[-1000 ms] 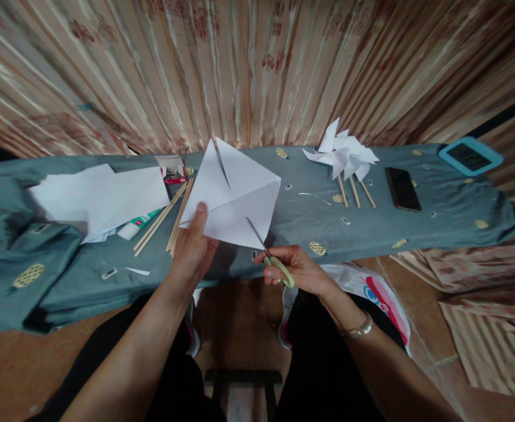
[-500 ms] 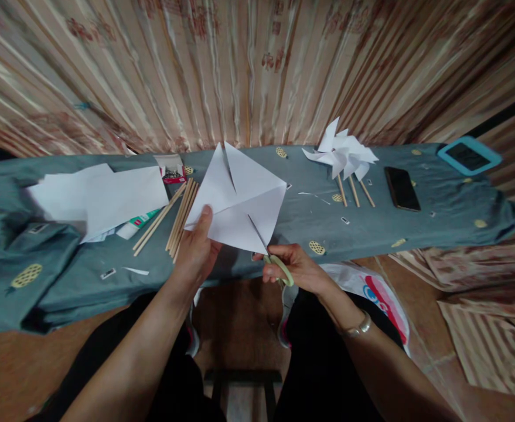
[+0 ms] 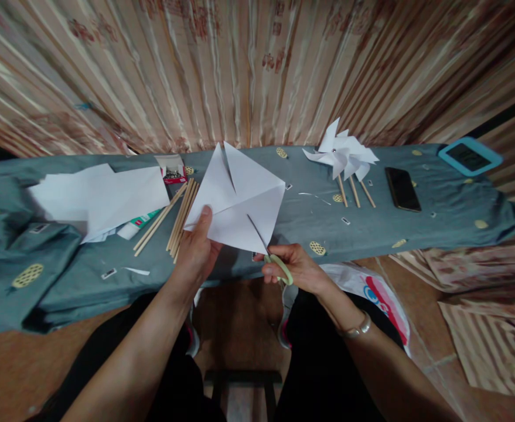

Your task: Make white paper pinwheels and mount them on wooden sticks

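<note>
My left hand pinches the lower left side of a square white sheet of paper, thumb on top and fingers underneath. The sheet is held like a diamond above the table, with creases across it and a slit running in from its top corner. In my right hand is a pair of scissors with pale green handles. Their dark blades lie along the paper from its lower corner toward the middle. Part of the fingers in the handles is hidden.
On the grey-green tablecloth, wooden sticks, white sheets, a green-and-white box and a red box of small metal pieces lie left. Paper pinwheels, a phone and a blue-framed device are right.
Almost nothing differs. Both hands, the paper and the scissors keep nearly the same place; the view has shifted very slightly.
</note>
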`<state>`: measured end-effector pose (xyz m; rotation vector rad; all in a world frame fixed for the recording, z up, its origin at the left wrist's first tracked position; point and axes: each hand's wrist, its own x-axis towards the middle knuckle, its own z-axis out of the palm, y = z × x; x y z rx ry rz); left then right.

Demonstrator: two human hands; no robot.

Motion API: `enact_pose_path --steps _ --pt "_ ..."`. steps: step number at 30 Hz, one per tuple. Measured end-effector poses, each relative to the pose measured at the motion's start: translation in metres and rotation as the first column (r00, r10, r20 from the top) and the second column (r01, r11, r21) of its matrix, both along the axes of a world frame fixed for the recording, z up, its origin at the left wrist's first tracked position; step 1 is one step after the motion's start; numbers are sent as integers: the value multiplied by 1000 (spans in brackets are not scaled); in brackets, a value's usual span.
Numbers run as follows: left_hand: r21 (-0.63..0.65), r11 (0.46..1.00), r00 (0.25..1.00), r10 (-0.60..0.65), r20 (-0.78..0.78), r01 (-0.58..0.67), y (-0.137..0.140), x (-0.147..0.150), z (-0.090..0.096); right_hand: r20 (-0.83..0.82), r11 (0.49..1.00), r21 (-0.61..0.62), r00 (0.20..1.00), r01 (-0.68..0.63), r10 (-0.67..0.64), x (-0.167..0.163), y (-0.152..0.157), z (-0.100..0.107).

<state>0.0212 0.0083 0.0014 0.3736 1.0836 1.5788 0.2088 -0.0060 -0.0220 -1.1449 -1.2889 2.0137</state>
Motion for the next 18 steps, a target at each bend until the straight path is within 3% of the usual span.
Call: enact_pose_path --steps 18 --pt "17 998 997 -65 -49 66 -6 5 -3 47 999 17 998 48 -48 -3 0 4"
